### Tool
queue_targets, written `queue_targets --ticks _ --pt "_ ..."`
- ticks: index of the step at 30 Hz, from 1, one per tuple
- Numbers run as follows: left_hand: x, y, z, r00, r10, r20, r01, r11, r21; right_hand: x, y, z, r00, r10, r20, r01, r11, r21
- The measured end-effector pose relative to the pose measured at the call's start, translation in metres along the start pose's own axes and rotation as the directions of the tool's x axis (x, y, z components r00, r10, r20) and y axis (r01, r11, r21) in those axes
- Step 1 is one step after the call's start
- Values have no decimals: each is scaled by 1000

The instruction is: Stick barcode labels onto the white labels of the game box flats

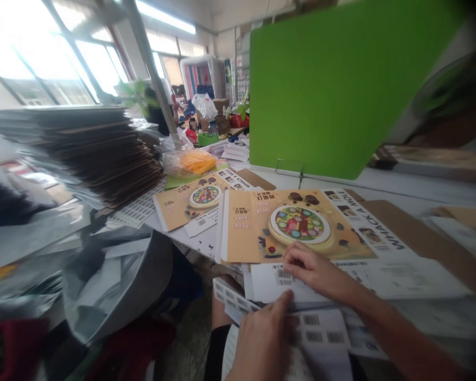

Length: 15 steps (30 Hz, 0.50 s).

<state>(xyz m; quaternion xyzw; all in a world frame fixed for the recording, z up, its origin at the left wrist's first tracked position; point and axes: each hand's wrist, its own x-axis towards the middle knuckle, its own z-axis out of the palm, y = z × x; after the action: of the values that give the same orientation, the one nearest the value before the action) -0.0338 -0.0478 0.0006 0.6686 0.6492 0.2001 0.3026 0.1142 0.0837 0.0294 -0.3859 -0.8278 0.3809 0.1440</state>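
Observation:
Sheets of barcode labels (315,328) lie over my lap at the table edge. My left hand (264,336) is closed on these sheets, its index finger pointing up toward the box flap. Pinched together, the fingers of my right hand (305,264) rest by the barcode on the white flap (265,280); whatever they may hold is too small to make out. Beyond them lies a flattened orange printed box (246,233) with a round picture. A second printed box (174,203) is to its left.
A tall stack of flat cardboard (91,153) stands at left. Below it is a grey bin (143,286) with paper scraps. A large green board (325,90) rises behind the boxes. A bag with orange contents (196,161) lies on the table. A person (158,108) is in the background.

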Motion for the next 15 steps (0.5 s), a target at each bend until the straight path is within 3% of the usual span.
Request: queue_targets --ticks 8,15 --pt "3 1 -3 996 -48 77 48 999 4 4 -1 1 997 9 71 -2 996 -86" --pt "3 -1 -1 997 -52 49 50 998 37 4 -2 2 997 13 80 -3 991 -130"
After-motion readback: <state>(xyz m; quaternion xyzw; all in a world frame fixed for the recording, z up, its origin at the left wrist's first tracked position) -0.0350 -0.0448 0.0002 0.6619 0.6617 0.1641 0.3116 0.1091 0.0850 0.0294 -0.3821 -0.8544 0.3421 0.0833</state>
